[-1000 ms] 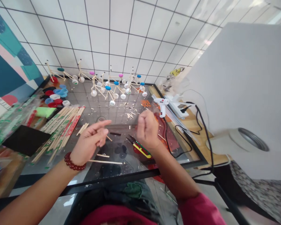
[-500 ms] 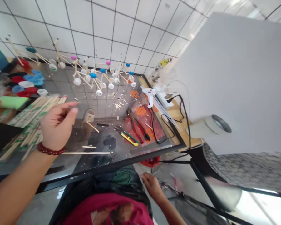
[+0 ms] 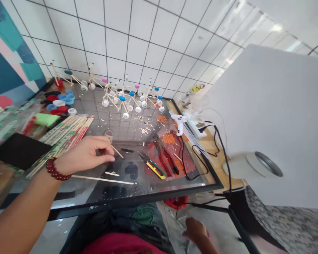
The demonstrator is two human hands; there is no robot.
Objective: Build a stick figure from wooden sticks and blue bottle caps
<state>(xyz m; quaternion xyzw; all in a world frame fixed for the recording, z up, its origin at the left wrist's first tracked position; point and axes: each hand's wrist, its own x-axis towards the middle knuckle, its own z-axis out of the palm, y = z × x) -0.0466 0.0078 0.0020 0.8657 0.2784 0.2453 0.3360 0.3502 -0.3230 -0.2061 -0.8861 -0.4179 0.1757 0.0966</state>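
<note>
Lowered to mid-frame, the left hand pinches a short pale wooden stick by its end, so it may slip; the blurred right hand at the bottom edge cannot be read.

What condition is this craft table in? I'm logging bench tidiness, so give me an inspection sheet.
Surface: glass table, littered with wood offcuts.
Job's things: short stick pinched by the left hand; long stick lying flat beside it.
Clutter: chopstick packets, bottle caps, stick-and-cap models at the back, yellow knife, red pliers.
Hands: left hand closed on the short stick; right hand below the table edge, blurred, grip cannot be told.
Cables: black cable looping from the glue gun across the right corner.
Surroundings: white tiled wall behind, white panel at right.
</note>
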